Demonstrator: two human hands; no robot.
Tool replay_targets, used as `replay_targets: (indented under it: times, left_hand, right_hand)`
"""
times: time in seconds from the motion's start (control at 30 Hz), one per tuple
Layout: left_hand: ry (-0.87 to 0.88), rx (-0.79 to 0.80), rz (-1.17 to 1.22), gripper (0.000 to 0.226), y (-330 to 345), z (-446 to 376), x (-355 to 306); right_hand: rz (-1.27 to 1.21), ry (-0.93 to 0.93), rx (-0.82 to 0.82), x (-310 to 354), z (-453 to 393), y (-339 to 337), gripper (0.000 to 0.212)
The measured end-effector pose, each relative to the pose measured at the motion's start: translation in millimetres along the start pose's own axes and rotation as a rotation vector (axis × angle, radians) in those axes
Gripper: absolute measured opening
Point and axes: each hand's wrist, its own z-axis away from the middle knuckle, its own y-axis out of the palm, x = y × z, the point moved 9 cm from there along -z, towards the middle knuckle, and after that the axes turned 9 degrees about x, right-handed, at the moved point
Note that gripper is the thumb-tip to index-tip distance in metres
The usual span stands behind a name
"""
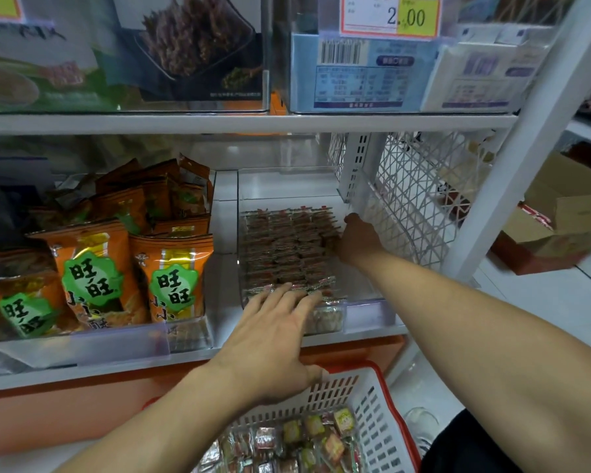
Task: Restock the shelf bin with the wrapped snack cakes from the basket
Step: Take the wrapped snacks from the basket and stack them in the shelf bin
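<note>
Head view, left hand (pixel 270 339) fingers flat on snack cakes (pixel 287 247), right hand (pixel 357 238) grip unclear, one basket (pixel 372 397)

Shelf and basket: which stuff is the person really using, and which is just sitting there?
Using:
- clear bin
- snack cakes lined up in it
- basket with more cakes
- left hand, fingers flat on the front cakes
- right hand at the rows' right side

Just sitting there:
- orange snack bags
- price tag
- cardboard box
</note>
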Motion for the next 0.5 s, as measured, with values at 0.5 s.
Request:
replay_targets:
  times: [0.5]
  left_hand:
    - [0.052,-0.130,0.096,0.034,-1,59,-10]
  right_hand:
    - [0.075,-0.737,-0.253,78,186,-35,0.011]
